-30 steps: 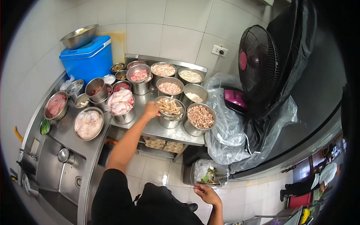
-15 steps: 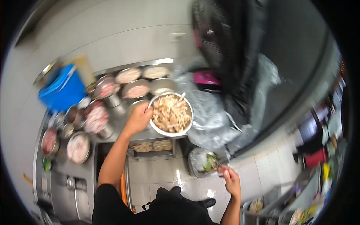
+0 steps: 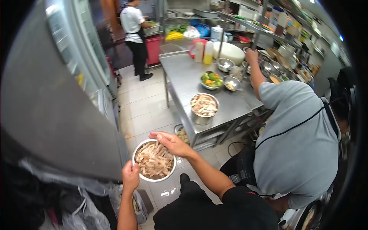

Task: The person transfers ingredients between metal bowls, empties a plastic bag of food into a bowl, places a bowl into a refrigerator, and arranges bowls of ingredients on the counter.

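A round metal bowl (image 3: 174, 167) is heaped with pale brown strips of food (image 3: 154, 160) whose kind I cannot make out. My left hand (image 3: 131, 176) is closed on its near-left rim, thumb on top. Over the far edge lies my right hand (image 3: 172, 145), fingers stretched out and thumb close to the strips. Ahead, near the corner of a steel table (image 3: 184, 76), a deeper metal pot (image 3: 202, 119) holds similar strips. Behind it sit a bowl of green and orange vegetables (image 3: 211, 80) and a small metal bowl (image 3: 232, 82).
On the right a person in a grey shirt (image 3: 295, 134) reaches across the table. Another person in white (image 3: 132, 21) stands at the back. A fridge (image 3: 50, 103) lines the left; a bin (image 3: 140, 207) is below it. A container (image 3: 181, 134) sits beneath the table corner.
My view has swung from the counter with meat bowls to the steel table. The bowl has come along in my left hand. My right hand, earlier apart from it, is now over its edge.
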The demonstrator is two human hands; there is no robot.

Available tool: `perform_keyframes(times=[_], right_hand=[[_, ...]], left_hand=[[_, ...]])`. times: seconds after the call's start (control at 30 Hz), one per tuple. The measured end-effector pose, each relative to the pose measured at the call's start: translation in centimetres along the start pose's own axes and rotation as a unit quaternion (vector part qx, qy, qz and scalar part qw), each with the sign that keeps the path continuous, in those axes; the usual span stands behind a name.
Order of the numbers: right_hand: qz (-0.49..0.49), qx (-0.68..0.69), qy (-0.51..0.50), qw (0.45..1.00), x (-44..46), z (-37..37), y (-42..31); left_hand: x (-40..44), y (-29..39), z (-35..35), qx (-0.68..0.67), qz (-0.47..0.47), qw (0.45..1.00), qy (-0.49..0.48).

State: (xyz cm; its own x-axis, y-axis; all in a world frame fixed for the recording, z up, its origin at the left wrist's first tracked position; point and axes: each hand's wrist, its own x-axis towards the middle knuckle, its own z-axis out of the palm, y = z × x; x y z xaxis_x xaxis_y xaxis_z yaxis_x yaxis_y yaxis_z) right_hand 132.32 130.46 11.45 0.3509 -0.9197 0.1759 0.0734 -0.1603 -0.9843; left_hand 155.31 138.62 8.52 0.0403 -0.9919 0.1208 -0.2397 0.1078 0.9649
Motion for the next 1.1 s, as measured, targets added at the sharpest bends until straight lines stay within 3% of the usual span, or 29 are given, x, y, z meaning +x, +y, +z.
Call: perform_keyframes(times=[0.03,0.07,0.1,0.17,0.27,0.37,0.4,0.43,0.5,0.53,0.6,0.73,0.9,0.97,1.1], right_hand=[[-0.014,-0.059,-0.005,0.998,0.3,-2.3,-0.9],[-0.023,-0.041,0.077,0.996,0.4,-3.9,-1.7],[-0.022,-0.041,0.087,0.995,0.6,-5.8,-1.7],[-0.058,-0.151,0.246,0.956,0.5,-9.5,-2.0],[-0.081,-0.269,0.311,0.908,0.1,-13.5,-3.7],[-0.120,-0.292,0.316,0.895,0.5,-16.6,-3.6],[-0.121,-0.198,0.360,0.904,1.1,-17.3,-3.9],[-0.118,-0.202,0.365,0.901,1.7,-18.3,-4.4],[-0.113,-0.227,0.510,0.822,3.1,-20.7,-5.3],[-0.110,-0.231,0.512,0.820,3.9,-22.9,-4.5],[0.059,-0.093,0.347,0.931,4.9,-26.7,-2.4],[0.112,-0.144,0.395,0.900,5.4,-28.5,-0.7],[0.101,-0.097,0.440,0.887,5.1,-28.4,2.3],[0.102,-0.165,0.455,0.869,5.3,-28.7,3.4],[0.130,-0.208,0.451,0.858,5.6,-28.4,3.5]], left_hand=[[2.5,0.7,2.1,0.026,0.016,0.999,-0.026],[4.9,1.8,4.1,0.010,0.023,0.998,-0.051],[6.8,3.1,5.8,-0.005,0.027,0.997,-0.074],[10.3,3.8,8.6,-0.020,0.043,0.995,-0.092],[15.1,4.1,12.7,-0.039,0.068,0.990,-0.115],[19.4,5.8,16.1,-0.070,0.078,0.983,-0.152],[20.7,6.2,17.3,-0.103,0.075,0.977,-0.169],[22.2,6.2,18.3,-0.106,0.073,0.976,-0.175],[25.1,5.5,20.6,-0.101,0.091,0.967,-0.216],[26.5,5.0,21.7,-0.104,0.089,0.966,-0.219],[28.4,4.8,23.4,-0.055,0.095,0.958,-0.264],[29.6,3.7,26.2,-0.148,0.016,0.938,-0.315],[29.3,1.9,27.4,-0.131,-0.017,0.936,-0.325],[29.3,1.3,27.6,-0.108,-0.033,0.941,-0.320],[29.2,-0.7,28.5,-0.070,0.019,0.960,-0.272]])
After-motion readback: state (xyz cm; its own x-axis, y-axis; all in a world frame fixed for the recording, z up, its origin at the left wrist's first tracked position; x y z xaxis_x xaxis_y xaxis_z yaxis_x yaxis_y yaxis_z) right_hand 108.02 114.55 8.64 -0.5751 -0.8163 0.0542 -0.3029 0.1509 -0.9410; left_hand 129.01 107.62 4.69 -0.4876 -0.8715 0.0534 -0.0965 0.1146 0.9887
